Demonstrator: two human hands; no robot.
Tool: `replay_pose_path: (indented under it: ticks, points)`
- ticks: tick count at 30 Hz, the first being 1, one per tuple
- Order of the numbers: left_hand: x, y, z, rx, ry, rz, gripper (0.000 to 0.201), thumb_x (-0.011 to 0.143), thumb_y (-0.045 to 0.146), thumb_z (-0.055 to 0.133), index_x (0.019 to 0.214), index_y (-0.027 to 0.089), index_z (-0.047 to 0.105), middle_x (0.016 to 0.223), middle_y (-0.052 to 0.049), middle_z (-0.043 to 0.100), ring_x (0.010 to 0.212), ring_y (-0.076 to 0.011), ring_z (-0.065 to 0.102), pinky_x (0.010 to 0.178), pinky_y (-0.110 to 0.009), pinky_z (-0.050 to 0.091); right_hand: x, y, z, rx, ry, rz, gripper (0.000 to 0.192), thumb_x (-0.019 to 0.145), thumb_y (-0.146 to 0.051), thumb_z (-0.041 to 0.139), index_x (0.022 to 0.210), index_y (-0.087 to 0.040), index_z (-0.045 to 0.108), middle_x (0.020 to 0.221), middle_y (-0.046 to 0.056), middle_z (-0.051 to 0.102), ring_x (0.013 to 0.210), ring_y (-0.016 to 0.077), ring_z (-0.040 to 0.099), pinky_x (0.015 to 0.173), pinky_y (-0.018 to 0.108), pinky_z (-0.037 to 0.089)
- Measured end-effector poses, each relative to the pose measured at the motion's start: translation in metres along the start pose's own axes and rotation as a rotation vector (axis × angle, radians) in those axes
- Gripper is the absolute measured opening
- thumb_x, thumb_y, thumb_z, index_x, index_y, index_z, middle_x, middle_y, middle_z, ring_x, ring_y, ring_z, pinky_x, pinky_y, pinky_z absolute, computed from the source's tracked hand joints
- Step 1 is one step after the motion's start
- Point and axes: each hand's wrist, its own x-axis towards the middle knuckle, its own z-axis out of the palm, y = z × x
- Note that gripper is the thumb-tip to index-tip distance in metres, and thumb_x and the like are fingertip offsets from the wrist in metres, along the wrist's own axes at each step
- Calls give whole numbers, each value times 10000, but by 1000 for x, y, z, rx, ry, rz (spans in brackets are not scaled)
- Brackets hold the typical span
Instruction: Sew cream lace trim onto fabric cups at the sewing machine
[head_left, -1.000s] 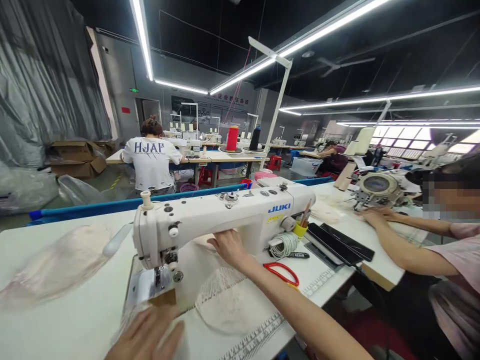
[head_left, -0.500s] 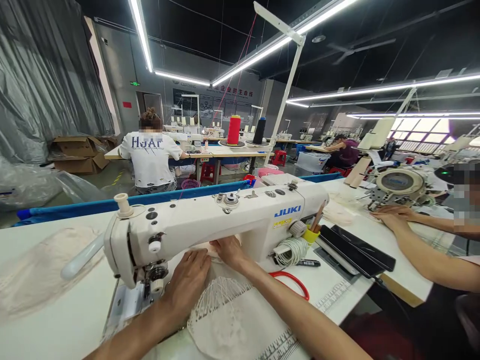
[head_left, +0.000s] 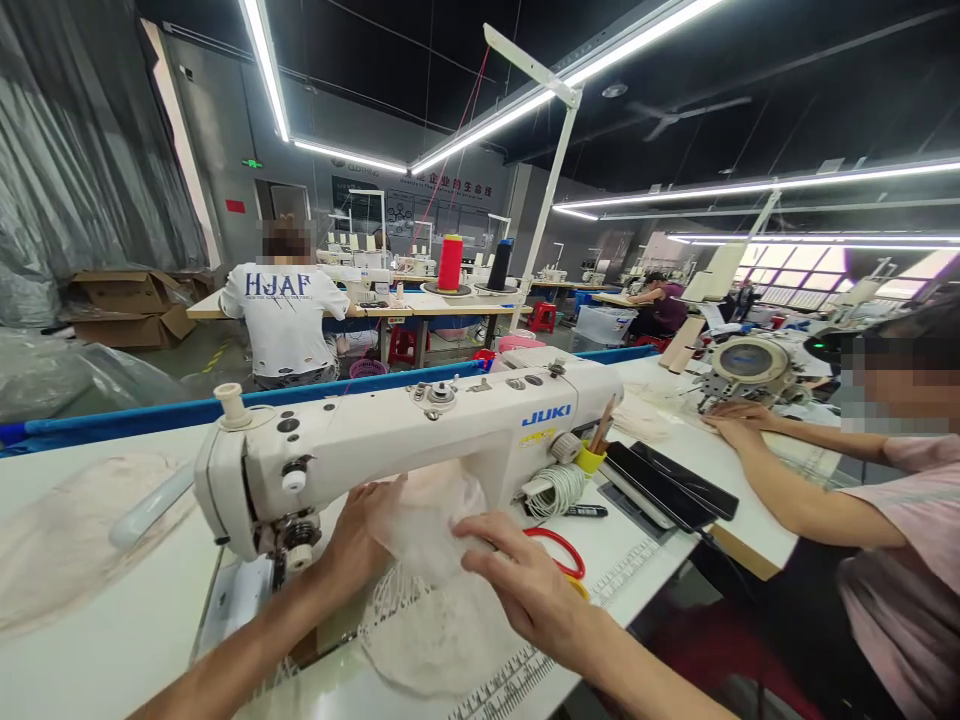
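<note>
A pale, sheer fabric piece (head_left: 427, 525) is raised in a loose fold under the sewing machine's arm (head_left: 397, 425). My left hand (head_left: 360, 535) grips its left side; the fabric partly covers the fingers. At its right edge, the fingertips of my right hand (head_left: 525, 585) pinch the cloth, slightly blurred. Below them a cream fabric panel (head_left: 442, 645) with a band of loose strands lies flat on the table. The machine's needle area (head_left: 296, 545) is left of my left hand, apart from the cloth.
Red-handled scissors (head_left: 559, 550), a black marker (head_left: 585, 511), a coil of cord (head_left: 559, 492) and black phones (head_left: 660, 485) lie right of the machine. Another pale fabric (head_left: 82, 530) rests on the left. A co-worker's hands (head_left: 739, 420) work at a neighbouring machine (head_left: 750, 365).
My right hand has drawn back toward me and right, out from under the machine's arm. The sheer fabric has risen between my hands. The view has shifted right.
</note>
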Motion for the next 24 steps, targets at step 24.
replay_pose_path:
  ticks: [24]
  points:
    - [-168, 111, -23, -578, -307, -508, 266, 825, 407, 518, 846, 147, 564, 655, -29, 676, 602, -190, 654, 584, -284, 513, -28, -117, 20, 786, -189, 800, 319, 865, -416, 501, 703, -146, 552, 442, -65, 419, 425, 66, 379, 446, 179, 297]
